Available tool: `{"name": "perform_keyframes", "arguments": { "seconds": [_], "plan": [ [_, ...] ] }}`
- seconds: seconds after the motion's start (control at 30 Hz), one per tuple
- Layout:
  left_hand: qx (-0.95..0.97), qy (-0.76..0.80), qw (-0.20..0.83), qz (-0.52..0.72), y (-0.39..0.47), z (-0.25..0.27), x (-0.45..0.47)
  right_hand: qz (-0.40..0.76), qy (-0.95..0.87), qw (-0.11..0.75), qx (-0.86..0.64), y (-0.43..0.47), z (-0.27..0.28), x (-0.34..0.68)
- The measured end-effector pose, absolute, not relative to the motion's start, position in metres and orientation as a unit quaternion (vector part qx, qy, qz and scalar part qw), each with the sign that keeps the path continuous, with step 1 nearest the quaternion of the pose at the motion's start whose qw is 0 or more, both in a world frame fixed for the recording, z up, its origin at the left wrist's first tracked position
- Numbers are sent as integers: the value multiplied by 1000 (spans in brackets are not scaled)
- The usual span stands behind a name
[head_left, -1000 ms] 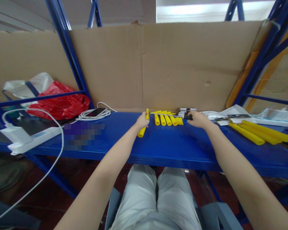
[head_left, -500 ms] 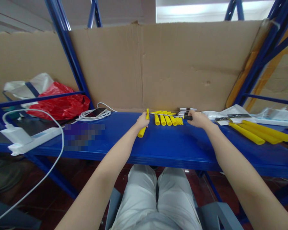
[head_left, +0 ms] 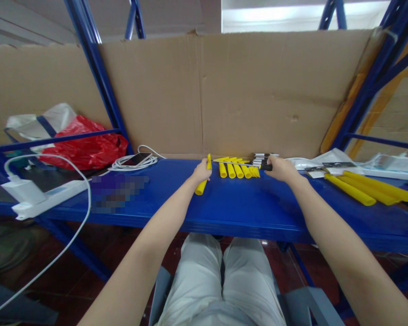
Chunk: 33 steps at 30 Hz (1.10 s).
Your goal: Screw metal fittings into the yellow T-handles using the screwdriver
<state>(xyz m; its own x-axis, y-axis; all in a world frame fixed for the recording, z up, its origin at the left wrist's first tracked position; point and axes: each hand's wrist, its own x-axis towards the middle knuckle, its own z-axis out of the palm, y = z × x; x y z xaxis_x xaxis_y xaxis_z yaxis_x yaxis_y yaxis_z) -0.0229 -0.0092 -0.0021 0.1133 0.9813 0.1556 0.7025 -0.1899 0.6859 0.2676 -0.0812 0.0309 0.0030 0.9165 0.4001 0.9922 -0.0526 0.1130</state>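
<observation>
My left hand (head_left: 201, 172) is closed around a yellow tube (head_left: 200, 187), which it holds tilted over the blue shelf. A screwdriver (head_left: 265, 167) with a black handle is gripped in my right hand (head_left: 281, 169). Its thin metal shaft points left, and the tip is at or very near the tube; I cannot tell whether it touches. Under the shaft lies a row of several yellow tubes (head_left: 230, 172). Behind the screwdriver handle, close to my right hand, is a small stack of black and white pieces (head_left: 259, 158).
More yellow tubes (head_left: 370, 191) lie at the right beside flat packets (head_left: 336, 166). On the left are a white power strip (head_left: 56, 199), a coiled cable (head_left: 122, 165) with a phone, and a red bag (head_left: 91, 144). A cardboard panel (head_left: 258, 90) stands behind the blue shelf (head_left: 238, 208).
</observation>
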Motion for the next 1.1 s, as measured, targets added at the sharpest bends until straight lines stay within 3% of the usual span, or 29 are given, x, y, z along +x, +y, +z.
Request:
{"name": "perform_keyframes", "arguments": {
  "seconds": [0.87, 1.1],
  "plan": [
    [708, 598, 228, 299, -12, 0, -23, -172, -689, 105, -696, -79, 27, 269],
    [710, 600, 223, 293, -10, -1, -23, -150, -711, 70, -684, -71, 26, 277]
  ]
}}
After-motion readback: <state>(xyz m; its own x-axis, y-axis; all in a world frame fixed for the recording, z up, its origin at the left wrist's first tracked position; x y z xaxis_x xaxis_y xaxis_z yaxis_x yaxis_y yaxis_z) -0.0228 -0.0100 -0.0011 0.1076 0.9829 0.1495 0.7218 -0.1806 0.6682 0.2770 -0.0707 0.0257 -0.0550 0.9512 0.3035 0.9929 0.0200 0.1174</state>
